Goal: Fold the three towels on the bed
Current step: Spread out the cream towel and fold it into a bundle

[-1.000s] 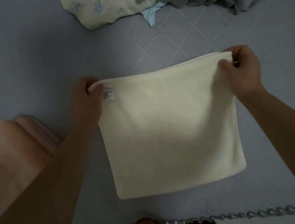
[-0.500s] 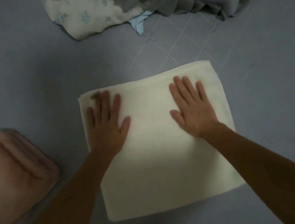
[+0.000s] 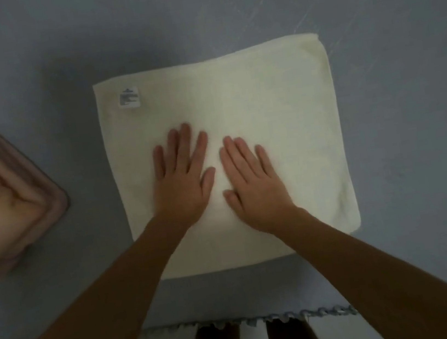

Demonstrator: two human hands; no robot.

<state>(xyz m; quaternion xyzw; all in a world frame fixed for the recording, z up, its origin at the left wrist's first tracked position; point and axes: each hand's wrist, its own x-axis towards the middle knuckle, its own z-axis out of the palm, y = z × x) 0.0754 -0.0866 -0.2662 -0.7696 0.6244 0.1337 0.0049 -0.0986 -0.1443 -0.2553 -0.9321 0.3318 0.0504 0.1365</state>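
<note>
A folded pink towel (image 3: 5, 200) lies on the grey bed (image 3: 410, 114), well left of the cream towel (image 3: 263, 92), the landmark, which lies folded square with its label (image 3: 129, 97) at its far-left corner. Left hand (image 3: 182, 181) and right hand (image 3: 256, 185) rest side by side on its middle, palms flat, fingers spread, grasping nothing.

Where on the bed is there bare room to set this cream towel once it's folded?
Bare bedspread lies right of the cream towel and beyond its far edge. A narrower strip separates it from the pink towel on the left. The near strip by the bed edge is tight.
</note>
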